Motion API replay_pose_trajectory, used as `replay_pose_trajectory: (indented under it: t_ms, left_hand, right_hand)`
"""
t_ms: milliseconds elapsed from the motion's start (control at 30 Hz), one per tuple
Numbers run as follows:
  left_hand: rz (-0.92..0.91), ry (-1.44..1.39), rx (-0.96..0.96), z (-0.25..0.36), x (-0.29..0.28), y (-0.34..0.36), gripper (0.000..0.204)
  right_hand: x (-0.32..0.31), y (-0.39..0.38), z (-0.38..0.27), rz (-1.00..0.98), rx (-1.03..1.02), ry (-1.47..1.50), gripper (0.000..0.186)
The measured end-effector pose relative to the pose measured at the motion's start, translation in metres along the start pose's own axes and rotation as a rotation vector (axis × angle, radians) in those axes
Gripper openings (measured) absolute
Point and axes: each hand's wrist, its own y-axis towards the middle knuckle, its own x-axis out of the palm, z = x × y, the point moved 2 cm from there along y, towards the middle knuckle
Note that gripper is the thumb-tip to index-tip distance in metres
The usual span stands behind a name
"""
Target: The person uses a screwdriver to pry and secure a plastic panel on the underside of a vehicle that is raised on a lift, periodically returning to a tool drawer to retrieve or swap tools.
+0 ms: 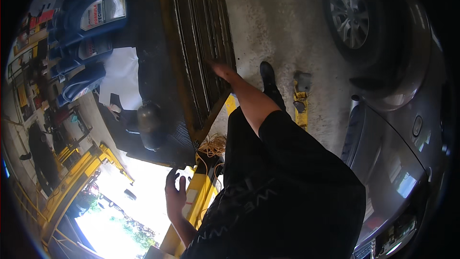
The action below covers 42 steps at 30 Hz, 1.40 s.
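My right hand (223, 70) reaches to the dark drawer fronts (194, 33) of a tool cabinet and is at or just over them. Its fingers are smeared by motion, so whether they grip a drawer edge is unclear. Lower down, by the near corner of the cabinet's dark top (158, 52), my left hand (176, 195) is raised with thumb and fingers apart and nothing in it. On that top stand several blue jugs (112, 7), a white sheet of paper (122, 72) and a dark rounded object (151, 120) whose kind I cannot make out.
A grey car (393, 153) with an alloy wheel (352, 14) stands on the right. On the concrete floor lies a yellow metal arm (300, 103). A yellow post (199, 196) and a coiled orange cord (213, 145) are beside the cabinet. Yellow beams (76, 182) rise further left.
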Motion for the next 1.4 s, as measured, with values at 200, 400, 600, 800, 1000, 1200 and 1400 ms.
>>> replay_pose_trajectory:
  t_ms: [200, 400, 600, 800, 1000, 1200, 1400]
  left_hand:
    - [0.047, -0.001, -0.018, 0.007, 0.012, -0.017, 0.043]
    - [0.118, -0.094, -0.039, -0.017, 0.025, -0.028, 0.054]
    - [0.074, -0.163, -0.106, -0.026, 0.03, -0.021, 0.052]
    - [0.081, -0.166, -0.177, -0.032, 0.028, -0.013, 0.055]
    - [0.113, -0.148, -0.07, -0.03, 0.027, -0.008, 0.054]
    - [0.121, -0.1, -0.06, -0.021, 0.029, -0.005, 0.054]
    - [0.118, -0.066, -0.106, -0.024, 0.031, -0.006, 0.057]
  right_hand:
    - [0.01, -0.035, -0.042, -0.088, 0.183, 0.199, 0.076]
    - [-0.033, -0.055, -0.027, -0.089, 0.11, 0.189, 0.078]
    - [-0.124, -0.102, -0.016, 0.149, 0.124, -0.153, 0.074]
    - [-0.185, -0.142, 0.003, 0.292, 0.133, -0.148, 0.078]
    - [-0.207, -0.159, 0.0, 0.266, 0.164, -0.198, 0.078]
    - [-0.212, -0.158, -0.002, 0.28, 0.13, -0.261, 0.079]
    - [-0.214, -0.158, 0.003, 0.24, 0.087, -0.276, 0.08]
